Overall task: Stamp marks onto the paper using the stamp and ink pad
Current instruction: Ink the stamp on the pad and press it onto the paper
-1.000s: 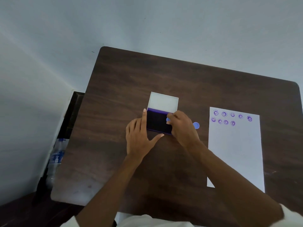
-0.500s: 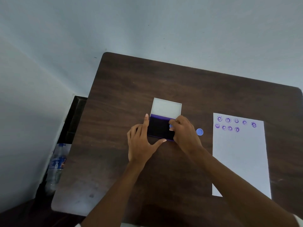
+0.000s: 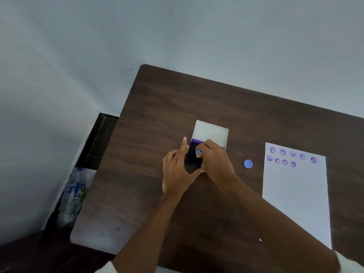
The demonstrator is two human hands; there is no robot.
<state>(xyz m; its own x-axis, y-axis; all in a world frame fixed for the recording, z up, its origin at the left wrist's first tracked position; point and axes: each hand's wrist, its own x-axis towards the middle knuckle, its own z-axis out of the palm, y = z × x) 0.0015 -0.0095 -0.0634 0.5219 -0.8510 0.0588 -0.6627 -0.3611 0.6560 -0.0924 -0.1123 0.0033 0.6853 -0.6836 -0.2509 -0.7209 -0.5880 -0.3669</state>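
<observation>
Both hands are seen over the open ink pad [image 3: 194,156] near the middle of a dark, wood-grained table [image 3: 177,107] with rounded corners. The left hand [image 3: 177,170] is laid flat and spread against the pad's left and near edges, its index finger stretched along the left side and its thumb reaching under the near edge. The right hand [image 3: 215,161] is curled, and a small blue round stamp [image 3: 198,152] is pinched in its fingertips and held down over the dark inked surface; whether the stamp face touches the ink cannot be told. The pad is a shallow rectangular case with a purple rim, and its pale, matte lid [image 3: 211,135] is folded back flat on the far side. A small blue round cap [image 3: 248,164] is seen on the bare wood just to the right, between the pad and a white rectangular sheet of paper [image 3: 295,203]. Two uneven rows of small round purple marks [image 3: 289,157] with smiling faces are printed across the paper's far end, five above and four below; the rest of the sheet is blank. A clear plastic bottle [image 3: 73,196] is seen on the floor beside the table's left edge.
</observation>
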